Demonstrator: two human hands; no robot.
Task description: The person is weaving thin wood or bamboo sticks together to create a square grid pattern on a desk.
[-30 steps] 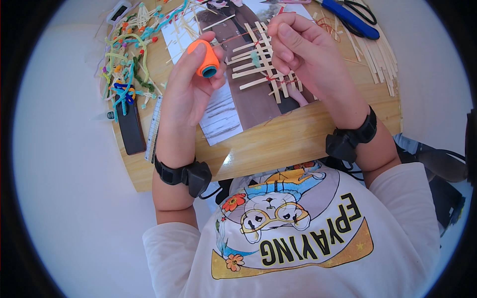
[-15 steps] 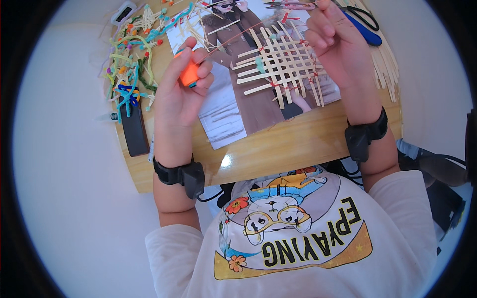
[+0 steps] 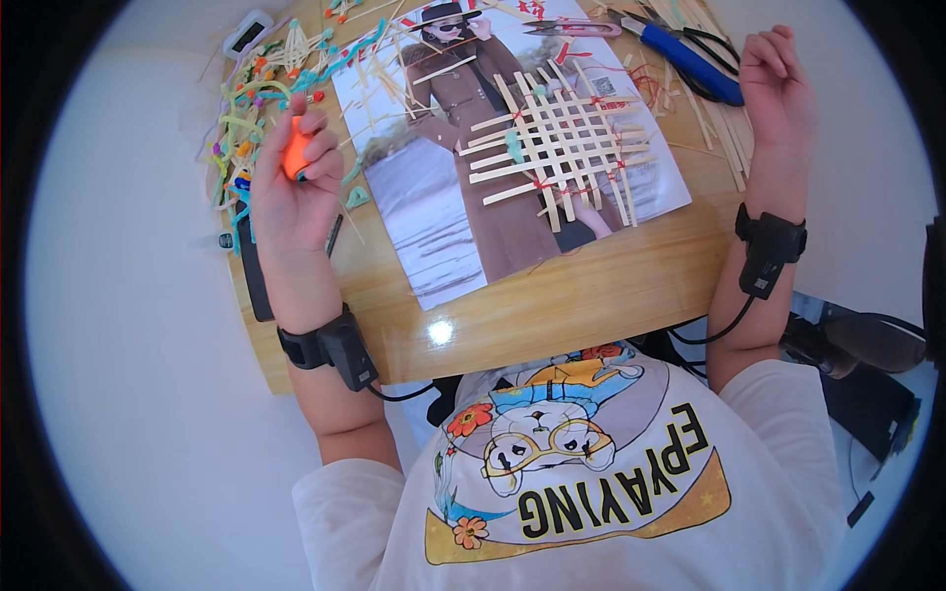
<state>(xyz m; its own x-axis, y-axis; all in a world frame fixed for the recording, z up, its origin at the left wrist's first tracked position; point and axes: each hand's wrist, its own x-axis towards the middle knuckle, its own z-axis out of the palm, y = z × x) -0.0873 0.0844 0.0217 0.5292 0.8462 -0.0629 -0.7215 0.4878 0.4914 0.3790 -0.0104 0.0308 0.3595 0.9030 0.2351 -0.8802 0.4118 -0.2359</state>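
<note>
In my left hand (image 3: pixel 296 197) the fingers are wrapped round a small bright orange spool of thread (image 3: pixel 296 158), raised over the left part of the table. My right hand (image 3: pixel 778 94) is lifted at the far right, past the blue-handled pliers, its fingers curled together; whatever they pinch is too small to make out. Between the hands lies a woven lattice of pale flat wooden strips (image 3: pixel 567 138), tied with red thread at several crossings and with bits of light green fuzzy stem. It rests on a glossy printed sheet (image 3: pixel 424 236) picturing a person in a brown coat.
Pliers with blue handles (image 3: pixel 690 64) and pink thread snips (image 3: pixel 581 30) lie at the back right, beside loose strips (image 3: pixel 724 128). Coloured pipe-cleaner and stick pieces (image 3: pixel 261 84) crowd the left. A dark flat case (image 3: pixel 258 281) sits by the table's (image 3: pixel 552 295) left edge.
My hands have drawn apart, the left going left with the orange spool, the right moving right and away from the lattice. The thread seen stretched between them is hard to see now.
</note>
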